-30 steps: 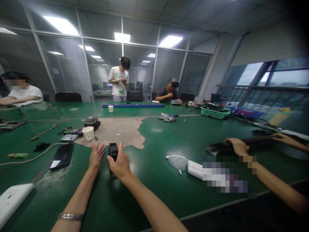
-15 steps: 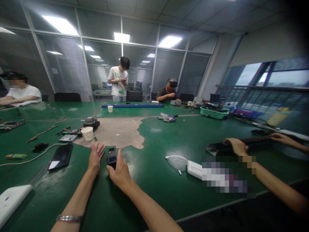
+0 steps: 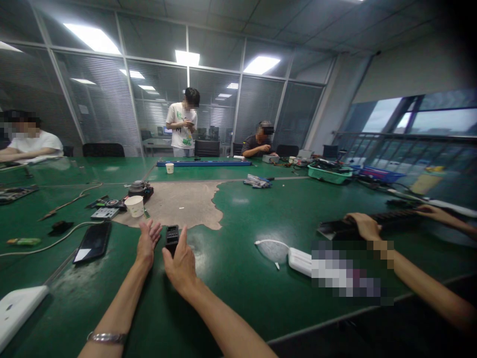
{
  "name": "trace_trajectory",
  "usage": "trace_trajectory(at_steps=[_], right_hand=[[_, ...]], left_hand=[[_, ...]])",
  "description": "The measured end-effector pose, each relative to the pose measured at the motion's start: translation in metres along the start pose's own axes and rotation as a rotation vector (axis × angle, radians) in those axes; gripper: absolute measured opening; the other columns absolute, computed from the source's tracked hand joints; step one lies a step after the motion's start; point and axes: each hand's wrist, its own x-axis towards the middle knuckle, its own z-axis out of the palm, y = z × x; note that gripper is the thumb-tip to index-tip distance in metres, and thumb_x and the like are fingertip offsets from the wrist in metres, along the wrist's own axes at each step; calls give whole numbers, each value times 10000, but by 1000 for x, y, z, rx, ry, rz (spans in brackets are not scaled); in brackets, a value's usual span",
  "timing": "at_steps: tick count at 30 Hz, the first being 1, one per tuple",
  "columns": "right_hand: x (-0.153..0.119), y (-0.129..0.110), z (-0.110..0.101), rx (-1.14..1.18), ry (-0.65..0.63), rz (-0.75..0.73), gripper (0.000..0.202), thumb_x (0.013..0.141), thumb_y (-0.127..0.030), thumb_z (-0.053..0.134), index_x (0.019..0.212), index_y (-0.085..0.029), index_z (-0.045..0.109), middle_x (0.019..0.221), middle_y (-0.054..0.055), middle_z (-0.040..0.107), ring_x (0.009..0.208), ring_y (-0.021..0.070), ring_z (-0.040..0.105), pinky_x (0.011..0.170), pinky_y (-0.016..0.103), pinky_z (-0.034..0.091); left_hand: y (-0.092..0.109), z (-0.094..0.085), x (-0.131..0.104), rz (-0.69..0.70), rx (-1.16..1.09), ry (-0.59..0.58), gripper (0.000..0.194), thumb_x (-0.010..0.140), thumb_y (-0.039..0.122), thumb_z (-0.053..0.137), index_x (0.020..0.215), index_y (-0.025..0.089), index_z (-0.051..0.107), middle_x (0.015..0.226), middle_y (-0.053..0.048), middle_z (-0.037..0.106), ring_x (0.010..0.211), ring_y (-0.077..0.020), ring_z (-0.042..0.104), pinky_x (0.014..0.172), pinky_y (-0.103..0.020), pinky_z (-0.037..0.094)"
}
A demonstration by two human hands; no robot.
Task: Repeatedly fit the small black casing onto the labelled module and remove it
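I see right hand [image 3: 181,259] pinching the small black box [image 3: 172,237] at frame centre; left hand [image 3: 147,242] spread wide beside it, holding nothing. Looks rigid, light; grip its side faces.

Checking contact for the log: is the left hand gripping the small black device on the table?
No: the left hand is open beside the small black device, which the right hand holds.

Both forearms are seen bare, with no sleeves worn. A thin silver metal bracelet [image 3: 106,337] is worn on the left wrist.
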Motion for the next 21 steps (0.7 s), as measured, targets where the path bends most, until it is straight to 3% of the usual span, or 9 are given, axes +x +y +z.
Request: trace_trajectory(at_steps=[9, 16, 21], right_hand=[[21, -7, -29, 109, 114, -75, 857, 809, -306, 572, 1441, -66, 45, 1169, 192, 581, 1011, 280, 602, 825, 369, 488], [20, 40, -58, 143, 160, -83, 789, 827, -260, 554, 1442, -103, 85, 1286, 163, 508, 1162, 247, 512, 949, 364, 423], [11, 68, -63, 115, 138, -31, 762, 835, -270, 547, 1437, -108, 108, 1303, 160, 493, 1176, 238, 499, 968, 362, 405]], left_hand=[[-1, -1, -2, 15, 21, -17, 738, 816, 694, 229, 1361, 226, 398, 1303, -131, 509, 1179, -215, 496, 1011, -394, 320], [-2, -1, -1, 24, 21, -32, 745, 824, 685, 231, 1371, 202, 382, 1319, -148, 491, 1186, -216, 489, 1018, -392, 310], [-2, 0, -1, 15, 22, -21, 766, 814, 696, 234, 1372, 191, 382, 1315, -154, 494, 1182, -220, 493, 1025, -393, 301]])
